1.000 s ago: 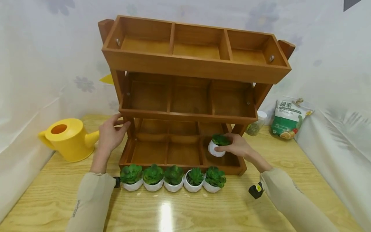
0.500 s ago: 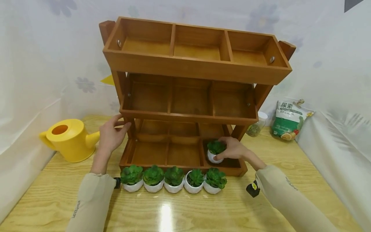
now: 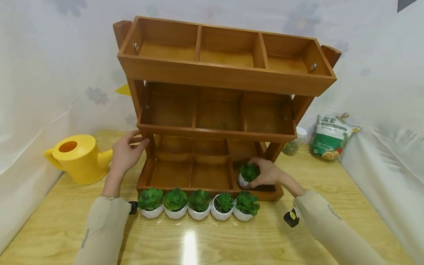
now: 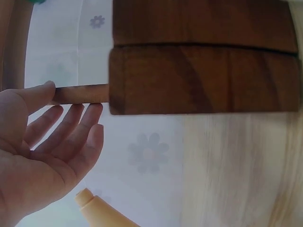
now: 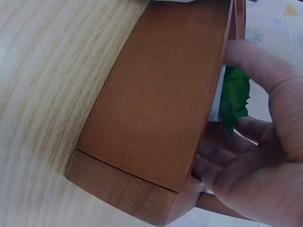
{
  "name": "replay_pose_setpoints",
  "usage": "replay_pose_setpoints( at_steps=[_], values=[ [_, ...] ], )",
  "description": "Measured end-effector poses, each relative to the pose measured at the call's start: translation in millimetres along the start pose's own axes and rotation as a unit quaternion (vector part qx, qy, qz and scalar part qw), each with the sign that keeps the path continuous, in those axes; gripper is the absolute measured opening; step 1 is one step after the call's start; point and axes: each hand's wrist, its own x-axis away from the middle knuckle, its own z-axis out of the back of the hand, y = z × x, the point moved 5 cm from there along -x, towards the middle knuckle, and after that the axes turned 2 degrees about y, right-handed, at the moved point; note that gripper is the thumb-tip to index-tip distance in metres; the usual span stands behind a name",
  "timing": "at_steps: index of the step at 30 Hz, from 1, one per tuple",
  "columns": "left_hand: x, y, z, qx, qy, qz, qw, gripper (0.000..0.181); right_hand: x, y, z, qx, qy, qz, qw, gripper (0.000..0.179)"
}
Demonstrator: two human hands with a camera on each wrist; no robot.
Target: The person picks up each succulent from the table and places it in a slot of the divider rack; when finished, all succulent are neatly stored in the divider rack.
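The potted succulent [image 3: 249, 173] is in the bottom front right compartment [image 3: 266, 187] of the wooden rack [image 3: 212, 75], my right hand [image 3: 269, 172] clamped around it. My left hand [image 3: 127, 151] grips the rack's left side, near a yellow watering can [image 3: 81, 163]. Five more succulents in white pots [image 3: 198, 204] line the rack's front.

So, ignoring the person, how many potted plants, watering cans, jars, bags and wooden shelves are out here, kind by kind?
Potted plants: 6 (5 in a row, 1 in the right hand)
Watering can: 1
Jar: 1
Bag: 1
Wooden shelf: 1
Total: 10
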Motion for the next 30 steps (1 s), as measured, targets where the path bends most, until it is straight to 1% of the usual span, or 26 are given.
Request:
replay_pose_setpoints(
  at_steps=[3,6,11,14,19,21,23,27,30],
  values=[
    [-0.7,1.2,0.0,0.005,-0.004,0.006,1.0000,0.043,1.7,0.5,1.3,0.005,0.002,0.002,1.0000,0.070],
    [0.1,2.2,0.2,0.009,-0.005,0.009,0.9999,0.043,4.4,-0.6,4.4,-0.002,-0.001,0.009,1.0000,0.070],
    [1.2,2.3,-0.4,0.011,-0.010,0.013,0.9998,0.045,11.7,-3.2,15.4,-0.042,-0.003,0.015,0.9990,0.065],
    [1.4,1.0,-0.2,0.008,-0.010,0.018,0.9998,0.047,17.7,-7.0,23.2,-0.067,-0.005,0.019,0.9975,0.066],
    [2.0,0.8,-0.2,0.006,-0.008,0.014,0.9998,0.046,29.2,-9.2,33.3,-0.091,0.022,0.010,0.9956,0.069],
    [2.3,1.0,-0.2,0.006,-0.009,0.014,0.9998,0.046,34.3,-9.2,35.3,-0.104,0.034,0.006,0.9940,0.067],
    [2.5,1.0,0.3,0.007,-0.010,0.018,0.9998,0.047,40.0,-10.9,35.8,-0.129,0.045,0.004,0.9907,0.063],
    [1.5,1.0,0.8,0.007,-0.006,0.017,0.9998,0.048,52.6,-16.7,31.7,-0.163,0.065,0.009,0.9844,0.056],
    [0.7,1.3,0.0,0.008,-0.003,0.012,0.9999,0.047,63.9,-20.4,24.0,-0.168,0.074,0.013,0.9828,0.054]
  ],
)
